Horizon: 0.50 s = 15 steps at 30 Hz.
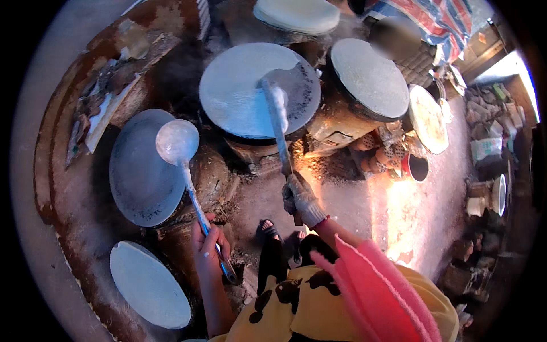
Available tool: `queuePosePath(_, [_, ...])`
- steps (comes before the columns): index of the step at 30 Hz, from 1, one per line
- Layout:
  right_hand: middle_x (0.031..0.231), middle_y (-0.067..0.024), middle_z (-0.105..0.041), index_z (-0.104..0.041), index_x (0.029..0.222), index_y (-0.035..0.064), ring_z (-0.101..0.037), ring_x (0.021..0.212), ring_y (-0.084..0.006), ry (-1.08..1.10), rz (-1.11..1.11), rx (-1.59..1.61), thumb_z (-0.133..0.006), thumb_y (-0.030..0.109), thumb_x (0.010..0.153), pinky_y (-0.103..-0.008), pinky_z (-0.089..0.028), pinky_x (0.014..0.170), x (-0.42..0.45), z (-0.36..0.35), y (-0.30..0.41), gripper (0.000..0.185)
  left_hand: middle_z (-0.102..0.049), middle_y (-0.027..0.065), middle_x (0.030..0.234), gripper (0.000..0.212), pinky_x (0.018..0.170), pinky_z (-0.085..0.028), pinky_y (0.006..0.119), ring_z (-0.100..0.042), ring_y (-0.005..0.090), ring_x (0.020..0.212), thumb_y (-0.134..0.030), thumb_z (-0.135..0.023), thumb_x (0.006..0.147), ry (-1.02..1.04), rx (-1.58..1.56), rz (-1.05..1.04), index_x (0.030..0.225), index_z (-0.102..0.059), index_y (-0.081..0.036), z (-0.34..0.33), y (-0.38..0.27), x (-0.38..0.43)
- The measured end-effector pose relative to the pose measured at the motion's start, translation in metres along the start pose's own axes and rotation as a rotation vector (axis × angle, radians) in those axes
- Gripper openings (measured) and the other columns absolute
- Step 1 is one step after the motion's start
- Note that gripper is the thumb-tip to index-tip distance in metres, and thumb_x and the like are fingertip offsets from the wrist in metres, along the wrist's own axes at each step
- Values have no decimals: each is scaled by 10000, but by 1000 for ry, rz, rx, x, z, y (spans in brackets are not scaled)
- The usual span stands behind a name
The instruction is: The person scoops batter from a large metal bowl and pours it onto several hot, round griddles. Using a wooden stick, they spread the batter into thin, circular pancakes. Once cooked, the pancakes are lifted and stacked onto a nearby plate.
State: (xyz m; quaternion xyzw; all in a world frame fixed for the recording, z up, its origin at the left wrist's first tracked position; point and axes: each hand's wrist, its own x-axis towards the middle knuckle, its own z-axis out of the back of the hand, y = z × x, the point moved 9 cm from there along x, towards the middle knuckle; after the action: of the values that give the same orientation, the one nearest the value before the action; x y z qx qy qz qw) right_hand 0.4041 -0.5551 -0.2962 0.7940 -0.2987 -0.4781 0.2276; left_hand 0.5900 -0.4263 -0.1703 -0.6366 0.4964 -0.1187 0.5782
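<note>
My left hand (210,243), bare with a white spot on it, grips the handle of a large ladle (177,141), its round bowl raised over the edge of a dark round griddle (143,171). A knitted glove covers my right hand (301,199), which is closed round the handle of a long flat spreading blade (277,128). That blade lies across the middle griddle (302,94), where pale batter (239,85) covers the left and upper part. Dark surface shows on the right. White batter clings along the blade.
Batter-covered griddles stand at the right (369,79) and lower left (149,284). A pale stack of flat rounds (297,15) lies at the top. Perforated coal briquettes (384,156) and a red-rimmed bucket (416,167) are on the floor at right. A board (113,109) leans at upper left.
</note>
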Motion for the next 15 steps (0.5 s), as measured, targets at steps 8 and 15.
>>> queuePosePath(8, [691,-11,-537,-552,940,69,-468,517,-90,183,158,32,-478,373,921,-237,-340,380,42,-5,-34,314,-402,1,628,239,351,-277,193,-326,54,393,-89,-473,880,28,31,23,1114,-463,-46,-43,-1,27])
queuePosePath(15, [629,3,-425,-463,1113,74,-397,414,-90,225,-7,-446,-391,401,938,-243,-336,327,17,82,94,378,-371,-20,583,302,337,-219,203,-298,55,376,-141,-512,841,-191,175,-59,1134,-484,-72,-67,4,12])
